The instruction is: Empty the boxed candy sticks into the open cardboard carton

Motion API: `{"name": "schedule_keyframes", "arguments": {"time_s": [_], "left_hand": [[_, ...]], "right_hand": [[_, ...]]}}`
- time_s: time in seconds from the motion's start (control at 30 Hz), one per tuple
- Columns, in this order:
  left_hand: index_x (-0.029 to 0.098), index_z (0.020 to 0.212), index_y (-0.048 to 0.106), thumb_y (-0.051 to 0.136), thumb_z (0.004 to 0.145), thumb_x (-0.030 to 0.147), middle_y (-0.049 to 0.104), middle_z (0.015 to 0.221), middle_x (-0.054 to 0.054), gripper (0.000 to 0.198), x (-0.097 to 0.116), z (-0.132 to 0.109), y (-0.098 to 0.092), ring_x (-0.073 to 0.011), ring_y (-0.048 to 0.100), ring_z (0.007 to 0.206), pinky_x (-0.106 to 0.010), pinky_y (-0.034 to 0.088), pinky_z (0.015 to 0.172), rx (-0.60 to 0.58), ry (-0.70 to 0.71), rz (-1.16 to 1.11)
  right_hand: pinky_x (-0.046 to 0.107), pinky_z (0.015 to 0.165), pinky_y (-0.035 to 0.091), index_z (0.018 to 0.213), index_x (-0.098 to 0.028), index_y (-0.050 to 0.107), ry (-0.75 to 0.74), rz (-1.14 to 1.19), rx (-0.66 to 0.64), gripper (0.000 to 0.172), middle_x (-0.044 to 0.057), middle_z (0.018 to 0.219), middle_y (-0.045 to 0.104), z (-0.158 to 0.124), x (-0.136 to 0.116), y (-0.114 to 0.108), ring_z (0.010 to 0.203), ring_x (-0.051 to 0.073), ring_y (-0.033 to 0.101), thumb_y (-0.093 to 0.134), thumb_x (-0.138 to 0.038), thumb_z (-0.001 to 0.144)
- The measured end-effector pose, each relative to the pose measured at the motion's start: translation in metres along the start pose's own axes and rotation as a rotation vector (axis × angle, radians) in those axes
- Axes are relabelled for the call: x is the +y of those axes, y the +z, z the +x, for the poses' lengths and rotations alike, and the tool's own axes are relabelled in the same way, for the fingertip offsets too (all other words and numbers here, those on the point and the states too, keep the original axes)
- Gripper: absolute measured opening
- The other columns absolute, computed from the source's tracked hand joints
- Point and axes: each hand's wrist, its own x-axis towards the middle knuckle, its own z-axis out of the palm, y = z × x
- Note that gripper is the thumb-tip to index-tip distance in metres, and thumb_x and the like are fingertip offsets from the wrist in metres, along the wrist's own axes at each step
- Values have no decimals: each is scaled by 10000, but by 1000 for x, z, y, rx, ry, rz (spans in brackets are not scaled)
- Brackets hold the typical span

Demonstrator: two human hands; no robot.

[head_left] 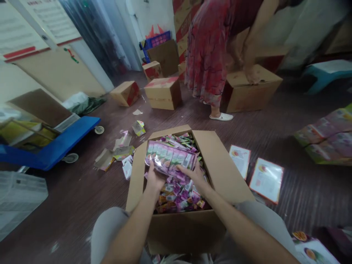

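A shiny, clear-wrapped pack of purple sachets (167, 156) is held tilted above an opened cardboard box (224, 168) between my knees. My left hand (155, 178) grips its lower left side, fingers underneath. On the lower right, my right hand (195, 176) grips the same pack, with the thumb across its front. Many loose purple and orange sachets (183, 192) fill the box below, and the pack covers part of them. The box flaps are folded outward.
Torn carton scraps (121, 148) litter the floor at left, near a blue trolley (74, 135). Two printed sheets (266, 179) lie at right, with stacked colourful cartons (327, 135) beyond. Ahead, a person (207, 47) bends over a closed cardboard box (254, 93). Other boxes (163, 93) stand nearby.
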Motion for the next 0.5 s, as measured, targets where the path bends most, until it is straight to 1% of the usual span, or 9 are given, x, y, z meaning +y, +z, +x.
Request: {"name": "schedule_keyframes", "arguments": {"time_s": [0.03,0.07,0.17,0.2,0.27,0.33,0.37,0.43,0.5], "left_hand": [[235,1033,696,463,978,547,767,913,-69,393,0,-4,-2,-238,737,850,-433,608,871,-14,-19,23],[220,1012,688,454,956,612,755,867,-81,460,2,-8,-5,-243,731,792,-446,614,837,13,-33,58],[186,995,672,364,910,748,717,753,-87,646,16,-15,-9,-259,711,683,-493,621,767,93,-10,175],[185,1028,676,372,920,731,727,773,-84,634,20,-17,-9,-263,721,708,-498,620,780,68,27,207],[199,1106,684,494,941,609,763,867,-74,481,25,-18,-5,-270,746,828,-482,612,845,-34,103,265],[211,1152,688,643,908,449,786,939,-58,344,27,-18,-2,-272,749,944,-440,599,907,-110,127,319],[218,1171,687,690,885,390,792,972,-50,334,28,-18,-2,-273,744,986,-425,593,928,-124,131,345],[231,1189,687,724,864,328,797,1025,-42,341,31,-16,-5,-273,735,1039,-408,586,951,-105,149,385],[240,1187,693,720,866,286,796,1064,-44,326,36,-14,-11,-270,724,1085,-404,583,966,-42,171,397]], "right_hand": [[475,1016,540,1417,-322,441,-4,56,15,836,71,1306,670,0,-6,2,1167,309,662,827,-388,678],[485,1036,531,1426,-319,434,-24,97,30,849,67,1320,664,2,-14,0,1180,304,657,826,-379,675],[507,1088,493,1426,-311,460,-100,84,9,834,60,1363,644,10,-35,-17,1247,294,622,825,-387,680],[506,1123,461,1416,-308,481,-113,49,-16,807,56,1382,633,13,-40,-23,1296,287,588,822,-399,691],[502,1167,409,1382,-294,534,-113,-2,-63,730,57,1410,616,15,-46,-33,1370,280,523,798,-459,722],[514,1157,418,1354,-280,569,-81,10,-101,691,66,1411,616,15,-47,-35,1383,290,510,754,-546,744],[523,1141,435,1345,-274,578,-64,23,-117,697,72,1403,622,15,-46,-35,1374,300,519,740,-580,740],[540,1153,412,1354,-270,576,-65,-14,-139,759,83,1412,615,15,-41,-31,1386,311,507,762,-603,698],[543,1221,287,1387,-273,558,-96,-127,-128,856,87,1458,579,18,-33,-27,1437,308,444,811,-602,638]]}}
